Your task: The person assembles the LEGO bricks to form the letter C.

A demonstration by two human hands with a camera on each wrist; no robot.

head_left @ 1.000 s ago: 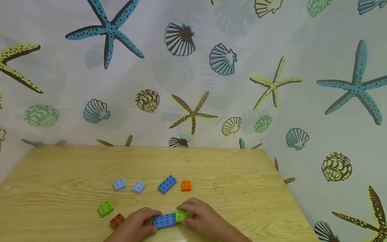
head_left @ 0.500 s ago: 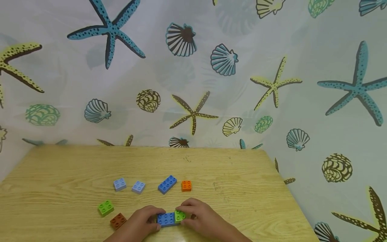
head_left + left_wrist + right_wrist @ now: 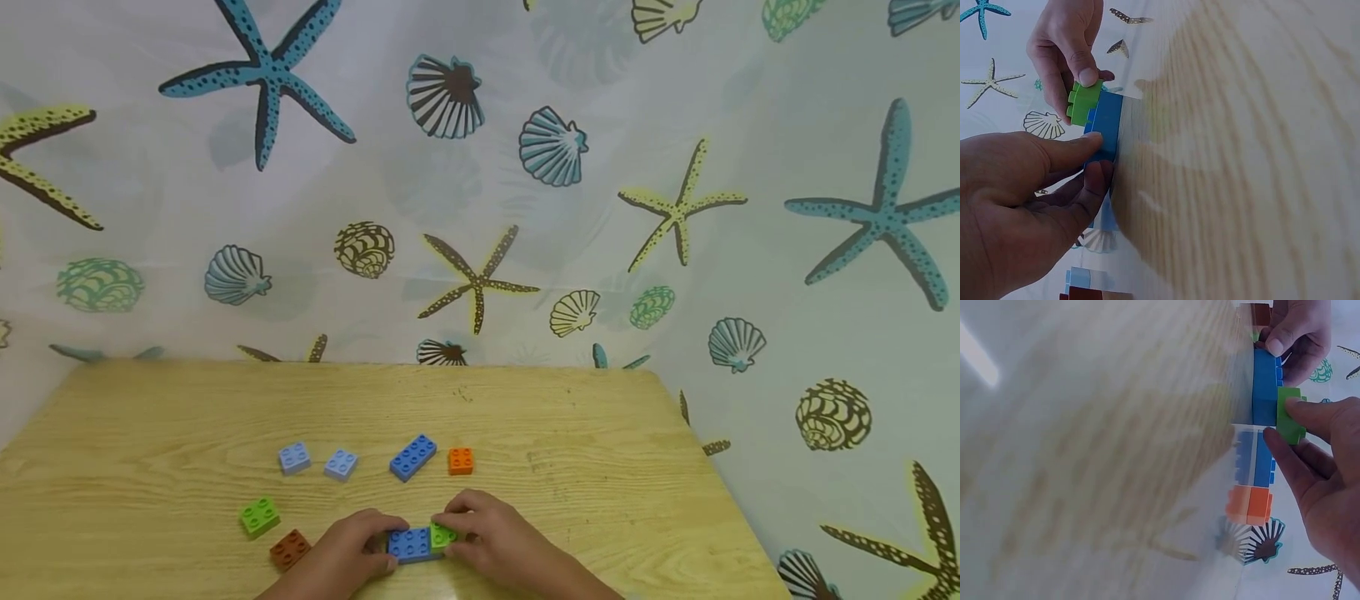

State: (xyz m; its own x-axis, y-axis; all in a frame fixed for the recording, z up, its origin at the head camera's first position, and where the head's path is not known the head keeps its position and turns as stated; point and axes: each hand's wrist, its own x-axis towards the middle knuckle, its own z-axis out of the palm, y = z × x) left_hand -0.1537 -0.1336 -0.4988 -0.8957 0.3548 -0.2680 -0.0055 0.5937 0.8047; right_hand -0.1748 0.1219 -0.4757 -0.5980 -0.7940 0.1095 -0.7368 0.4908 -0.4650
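Note:
My left hand [image 3: 352, 546] pinches the left end of a long blue toy building brick [image 3: 409, 544], thumb on the near side and fingers on the far side. My right hand [image 3: 495, 533] pinches a small green brick [image 3: 441, 537] between thumb and fingers. That green brick sits over the blue brick's right end, overhanging it a little, as the right wrist view shows. In the left wrist view the blue brick [image 3: 1107, 122] stands low against the wooden table [image 3: 1222, 187], its studs facing the green brick [image 3: 1085, 103].
Beyond the hands lie two light blue bricks [image 3: 295, 458], a second long blue brick [image 3: 413, 457] and an orange brick [image 3: 461, 461]. Left of the left hand are another green brick [image 3: 259, 517] and a brown brick [image 3: 289, 549]. A shell-patterned cloth [image 3: 480, 208] hangs behind the table.
The left hand and its blue brick have shifted slightly right, toward the green one. The green brick, first at the blue brick's end, now overlaps its right end. The loose bricks have stayed put.

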